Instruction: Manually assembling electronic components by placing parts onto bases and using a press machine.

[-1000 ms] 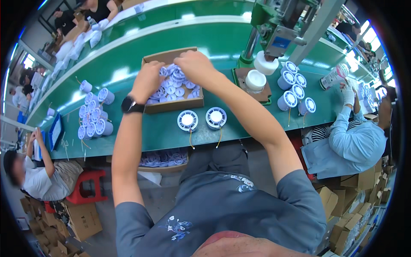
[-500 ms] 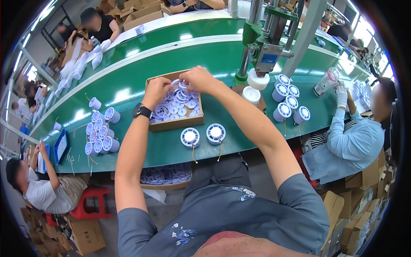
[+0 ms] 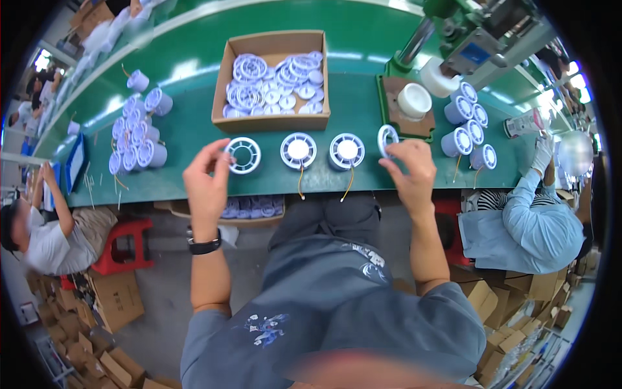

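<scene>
My left hand [image 3: 208, 176] pinches the edge of a pale, spoked plastic ring [image 3: 257, 156] at the front of the green bench. Over to the right, my right hand [image 3: 413, 170] grips a similar ring [image 3: 382, 137], which is tilted so that it shows partly edge-on. Between the hands stand two round pale housings, a left one [image 3: 299, 150] and a right one [image 3: 347, 151], with slotted tops, white centres and thin wires trailing toward me. Beyond them sits an open cardboard box [image 3: 271, 123] holding loose rings and small discs [image 3: 288, 102].
A green press [image 3: 405, 61] with a white round fixture [image 3: 414, 100] stands at back right. Similar housings cluster at the left [image 3: 134, 139] and right [image 3: 458, 110]. Co-workers sit at both sides, one in a light blue sleeve [image 3: 538, 220]. Another box of parts [image 3: 253, 207] lies under the bench.
Both hands have left the cardboard box and come nearer, moving apart, each now with a ring. The view has shifted, so the bench sits differently in the picture.
</scene>
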{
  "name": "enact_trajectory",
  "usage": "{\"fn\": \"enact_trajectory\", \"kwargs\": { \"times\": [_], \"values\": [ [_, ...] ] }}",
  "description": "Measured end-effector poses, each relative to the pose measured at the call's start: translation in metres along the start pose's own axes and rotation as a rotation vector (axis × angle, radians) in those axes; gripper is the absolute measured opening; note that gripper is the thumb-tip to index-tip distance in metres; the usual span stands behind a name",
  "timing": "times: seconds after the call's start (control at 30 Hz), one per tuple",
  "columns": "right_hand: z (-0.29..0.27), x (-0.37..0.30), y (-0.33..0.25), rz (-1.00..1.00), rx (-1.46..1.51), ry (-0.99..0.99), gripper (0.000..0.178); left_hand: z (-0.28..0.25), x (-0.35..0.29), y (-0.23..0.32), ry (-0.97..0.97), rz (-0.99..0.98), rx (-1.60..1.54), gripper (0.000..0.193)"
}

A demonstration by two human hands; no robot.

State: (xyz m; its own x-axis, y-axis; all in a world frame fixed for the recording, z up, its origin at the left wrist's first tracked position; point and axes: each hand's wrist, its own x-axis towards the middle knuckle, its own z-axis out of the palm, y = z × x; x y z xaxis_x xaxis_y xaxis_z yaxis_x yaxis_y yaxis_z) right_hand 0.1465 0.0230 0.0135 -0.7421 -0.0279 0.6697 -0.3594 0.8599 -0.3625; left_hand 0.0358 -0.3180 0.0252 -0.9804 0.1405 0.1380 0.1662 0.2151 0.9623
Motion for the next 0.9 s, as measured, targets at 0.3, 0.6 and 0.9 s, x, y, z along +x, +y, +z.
{"fn": "enact_trajectory", "kwargs": {
  "times": [0.3,0.6,0.9],
  "values": [
    [0.010,-0.031,-0.003,0.119,0.006,-0.091,0.023,0.043,-0.032,-0.037,0.145,0.373,0.671,0.025],
    [-0.003,-0.021,-0.008,0.190,-0.056,-0.245,0.048,0.013,-0.021,-0.014,-0.389,0.543,0.712,0.048],
    [0.004,-0.023,-0.011,0.318,-0.164,-0.159,0.051,0.032,-0.030,-0.011,-0.197,0.379,0.648,0.063]
  ]
}}
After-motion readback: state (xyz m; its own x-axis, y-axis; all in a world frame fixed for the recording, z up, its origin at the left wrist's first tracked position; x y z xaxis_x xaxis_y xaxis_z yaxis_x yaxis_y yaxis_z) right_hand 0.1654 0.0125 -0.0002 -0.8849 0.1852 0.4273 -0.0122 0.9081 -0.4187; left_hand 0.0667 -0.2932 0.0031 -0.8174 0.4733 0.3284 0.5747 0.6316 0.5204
